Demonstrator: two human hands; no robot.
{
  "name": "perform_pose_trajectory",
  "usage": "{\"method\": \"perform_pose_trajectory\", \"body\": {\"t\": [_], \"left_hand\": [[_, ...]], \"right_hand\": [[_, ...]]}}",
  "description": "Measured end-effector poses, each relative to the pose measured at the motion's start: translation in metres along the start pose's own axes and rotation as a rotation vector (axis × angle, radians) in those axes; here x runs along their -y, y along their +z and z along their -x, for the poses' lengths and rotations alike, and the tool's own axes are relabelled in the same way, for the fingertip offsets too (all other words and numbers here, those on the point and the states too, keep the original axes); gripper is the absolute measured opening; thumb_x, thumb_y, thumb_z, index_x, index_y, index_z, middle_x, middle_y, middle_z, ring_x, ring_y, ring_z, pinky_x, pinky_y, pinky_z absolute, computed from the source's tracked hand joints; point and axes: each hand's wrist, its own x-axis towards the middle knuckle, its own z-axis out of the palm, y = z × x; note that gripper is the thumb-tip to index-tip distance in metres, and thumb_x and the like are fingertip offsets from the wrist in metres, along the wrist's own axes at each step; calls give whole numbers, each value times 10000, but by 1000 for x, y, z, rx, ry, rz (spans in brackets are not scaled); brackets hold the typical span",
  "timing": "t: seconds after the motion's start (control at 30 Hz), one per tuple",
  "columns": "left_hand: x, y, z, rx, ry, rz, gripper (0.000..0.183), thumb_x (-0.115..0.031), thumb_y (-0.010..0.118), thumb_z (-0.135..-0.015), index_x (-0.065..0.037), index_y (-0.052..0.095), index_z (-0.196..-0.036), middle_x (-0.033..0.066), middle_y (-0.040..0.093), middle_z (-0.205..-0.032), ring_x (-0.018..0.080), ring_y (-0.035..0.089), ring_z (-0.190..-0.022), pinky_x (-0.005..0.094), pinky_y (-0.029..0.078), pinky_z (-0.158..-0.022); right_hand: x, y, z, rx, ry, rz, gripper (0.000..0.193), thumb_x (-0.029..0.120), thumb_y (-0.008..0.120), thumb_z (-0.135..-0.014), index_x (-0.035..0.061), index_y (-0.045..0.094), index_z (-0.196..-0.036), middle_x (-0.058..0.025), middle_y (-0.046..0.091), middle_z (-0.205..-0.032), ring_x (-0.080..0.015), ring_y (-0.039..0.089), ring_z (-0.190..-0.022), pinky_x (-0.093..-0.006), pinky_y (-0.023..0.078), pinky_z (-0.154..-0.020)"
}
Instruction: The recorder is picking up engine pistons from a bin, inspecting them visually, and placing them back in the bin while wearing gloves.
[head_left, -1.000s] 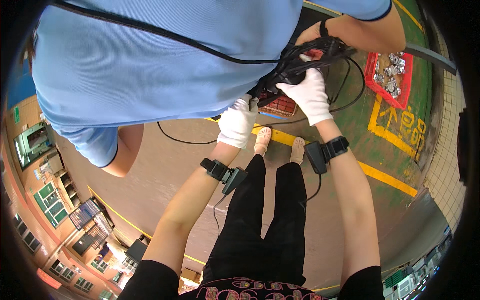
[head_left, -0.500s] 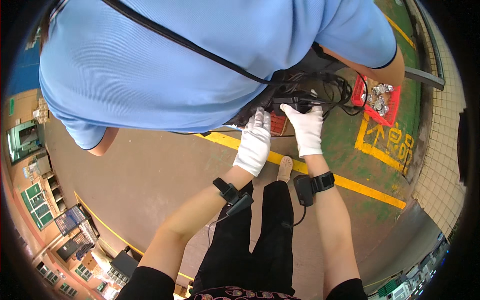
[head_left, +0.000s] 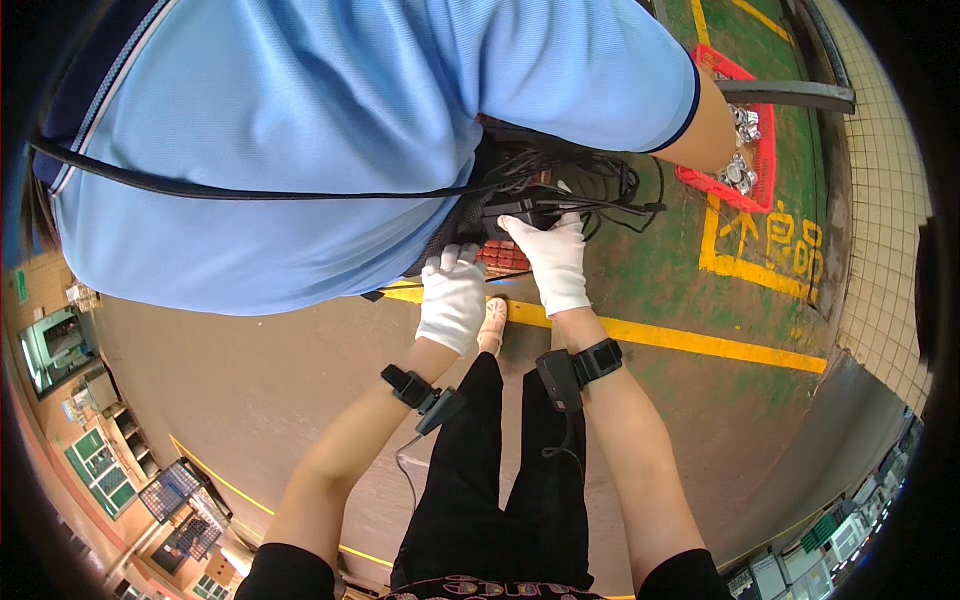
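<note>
A co-worker in a light blue shirt (head_left: 280, 160) bends close in front of me. At that person's side hangs a black mesh bag (head_left: 436, 238), partly hidden by the shirt. My left hand (head_left: 452, 300), in a white glove, is closed on the bag's lower edge with its fingers bent. My right hand (head_left: 553, 262), gloved too, grips a small black box-shaped device (head_left: 507, 213); its thumb lies in front and most of its fingers are hidden behind. A bundle of black cables (head_left: 610, 185) loops beside the device. Black devices are strapped to both my wrists.
A red crate (head_left: 763, 165) with shiny metal parts stands on the green floor at the far right, near the co-worker's arm. A grey metal bar (head_left: 790, 94) crosses above it. Red bricks or blocks (head_left: 503, 258) show between my hands. Yellow lines (head_left: 680, 337) mark the floor.
The co-worker's body and the bag have shifted left in view, and both my hands have followed. My left fingers, straighter before, are now bent. The right hand still grips the device.
</note>
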Motion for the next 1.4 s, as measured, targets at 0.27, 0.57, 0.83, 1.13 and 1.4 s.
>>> {"method": "perform_pose_trajectory", "body": {"t": [0.27,0.57,0.83,1.13,1.4], "left_hand": [[-26,12,-13,-11,-54,205,471,-138,621,-777,4,532,-1217,206,508,-1316,315,535,-1149,392,449,-929],[-16,26,-4,-398,-208,-46,437,-165,566,-786,-18,580,-1197,128,575,-1200,253,514,-1131,391,412,-901],[10,25,22,-218,14,-125,369,-219,568,-785,-88,613,-1128,97,593,-1197,242,520,-1096,395,401,-929],[59,17,-22,-349,487,-319,270,-130,545,-804,-79,645,-1050,77,655,-1092,231,568,-1115,327,409,-967],[55,11,-22,-127,469,-337,151,-109,569,-777,-46,679,-859,130,653,-1044,246,592,-1000,325,464,-864]], "right_hand": [[2,0,-1,46,135,53,645,287,867,-604,-71,589,-1064,-135,703,-967,-178,671,-839,-306,532,-784],[-17,-7,-12,49,112,-5,639,298,870,-591,-94,604,-1020,-171,694,-1011,-193,671,-865,-316,527,-780],[-1,2,10,180,-10,199,458,392,805,-670,-19,654,-804,-142,705,-813,-224,689,-779,-316,535,-751],[-22,26,5,211,-406,731,392,453,773,-684,79,678,-751,-41,712,-787,-247,679,-723,-351,545,-724],[-22,27,-36,322,-111,76,509,351,792,-723,7,655,-1073,-117,664,-1093,-240,607,-1024,-305,467,-916]]}}
